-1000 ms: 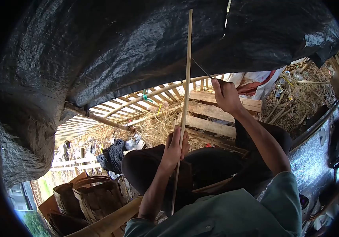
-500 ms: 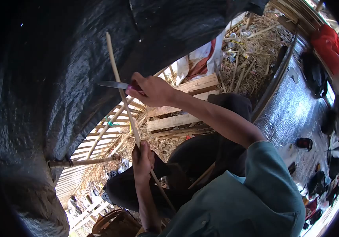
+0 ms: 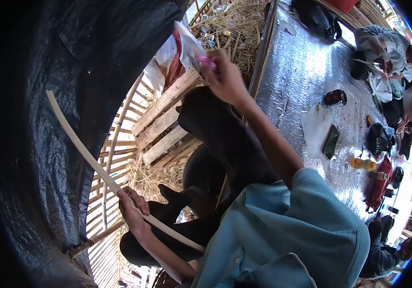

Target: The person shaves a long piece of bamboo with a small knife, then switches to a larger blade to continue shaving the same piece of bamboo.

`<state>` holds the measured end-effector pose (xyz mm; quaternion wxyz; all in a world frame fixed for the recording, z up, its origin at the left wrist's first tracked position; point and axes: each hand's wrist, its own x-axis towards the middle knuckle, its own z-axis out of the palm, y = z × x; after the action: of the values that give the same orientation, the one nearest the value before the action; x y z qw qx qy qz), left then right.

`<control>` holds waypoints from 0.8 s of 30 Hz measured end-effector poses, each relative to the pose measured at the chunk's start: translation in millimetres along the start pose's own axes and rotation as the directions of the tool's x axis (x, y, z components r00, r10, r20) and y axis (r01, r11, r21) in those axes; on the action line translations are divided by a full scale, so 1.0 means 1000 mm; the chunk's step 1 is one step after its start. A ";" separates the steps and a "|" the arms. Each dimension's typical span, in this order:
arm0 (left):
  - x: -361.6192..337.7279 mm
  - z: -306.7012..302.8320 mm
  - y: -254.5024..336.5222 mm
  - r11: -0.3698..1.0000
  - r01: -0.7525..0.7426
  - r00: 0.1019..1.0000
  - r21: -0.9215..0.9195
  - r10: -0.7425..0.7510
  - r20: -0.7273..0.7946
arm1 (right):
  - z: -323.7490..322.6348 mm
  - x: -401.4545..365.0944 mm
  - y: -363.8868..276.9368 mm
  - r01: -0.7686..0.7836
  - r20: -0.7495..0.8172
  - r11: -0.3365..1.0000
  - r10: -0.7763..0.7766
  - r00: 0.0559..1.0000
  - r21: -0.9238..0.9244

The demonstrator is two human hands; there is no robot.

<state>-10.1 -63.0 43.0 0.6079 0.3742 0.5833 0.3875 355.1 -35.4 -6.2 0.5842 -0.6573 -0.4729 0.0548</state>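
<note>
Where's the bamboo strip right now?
Head view, left side: the bamboo strip is gripped in the left hand and curves up across the black tarp, far from the right hand holding a pink-handled knife.

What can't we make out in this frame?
Head view only.
- pink-handled tool in right hand: working end hidden by fingers and blur.
- bamboo strip in left hand: near end runs behind teal shirt.
- dark object on silver mat: too small to identify.

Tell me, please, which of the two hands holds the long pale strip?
The left hand, low in view, closes around the strip; the right hand, raised higher, holds only a pink handle.
</note>
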 end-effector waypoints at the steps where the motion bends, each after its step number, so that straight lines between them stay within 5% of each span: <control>1: -0.002 -0.002 0.001 1.000 -0.017 1.000 0.007 0.017 0.008 | -0.032 -0.020 0.028 -0.203 0.063 0.963 0.217 0.974 -0.176; 3: -0.003 -0.006 0.001 1.000 -0.015 1.000 -0.014 0.016 0.018 | -0.084 -0.080 0.103 -0.303 -0.004 0.872 0.326 0.945 -0.385; 5: -0.004 -0.010 0.002 0.999 -0.038 0.999 0.001 0.038 0.022 | -0.145 -0.149 0.178 -0.599 -0.105 0.722 0.604 0.790 -0.347; 8: -0.004 -0.010 0.002 0.998 -0.054 0.998 0.010 0.054 -0.011 | -0.229 -0.182 0.174 -0.636 -0.211 0.595 0.627 0.750 -0.490; 9: -0.001 -0.014 -0.001 0.999 -0.044 0.999 -0.010 0.045 0.007 | -0.259 -0.196 0.208 -0.399 -0.213 0.621 0.354 0.911 -0.674; 10: -0.002 -0.013 0.001 0.999 -0.046 0.999 0.021 0.045 0.021 | -0.279 -0.188 0.190 -0.260 -0.179 0.371 0.240 0.954 -0.891; 13: -0.001 -0.011 0.001 0.998 -0.052 0.998 0.030 0.051 0.027 | -0.323 -0.140 0.139 -0.199 -0.305 0.431 -0.191 0.933 -0.880; 14: -0.003 -0.010 0.003 0.998 -0.048 0.999 0.030 0.048 0.024 | -0.336 -0.128 0.126 -0.311 -0.417 0.375 -0.246 0.875 -0.874; 15: -0.003 -0.008 0.004 0.999 -0.046 0.999 0.027 0.045 0.019 | -0.345 -0.111 0.102 -0.331 -0.364 0.150 -0.392 0.845 -0.932; 17: -0.003 -0.006 0.002 0.998 -0.051 0.997 0.025 0.050 0.061 | -0.342 -0.082 0.046 -0.234 -0.158 -0.068 -0.556 0.816 -0.970; 18: -0.002 -0.008 0.002 0.998 -0.061 0.996 0.026 0.058 0.072 | -0.346 -0.071 0.028 -0.181 -0.051 -0.195 -0.532 0.845 -0.964; 20: -0.004 -0.008 0.003 0.999 -0.048 0.994 0.020 0.046 0.096 | -0.371 -0.052 0.026 -0.270 -0.152 -0.290 -0.371 0.916 -0.918; 23: -0.003 -0.015 0.001 0.996 -0.094 0.981 -0.008 0.094 0.172 | -0.425 -0.021 0.054 -0.158 -0.144 -0.536 -0.069 0.987 -0.829; 24: -0.007 -0.014 0.006 0.996 -0.090 0.977 -0.023 0.093 0.190 | -0.431 -0.011 0.060 -0.128 -0.103 -0.493 -0.077 0.992 -0.861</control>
<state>-24.4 -66.4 50.6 0.6454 0.4316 0.5016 0.3816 652.0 -343.5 73.5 -0.2487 -0.8484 -0.2326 -0.4053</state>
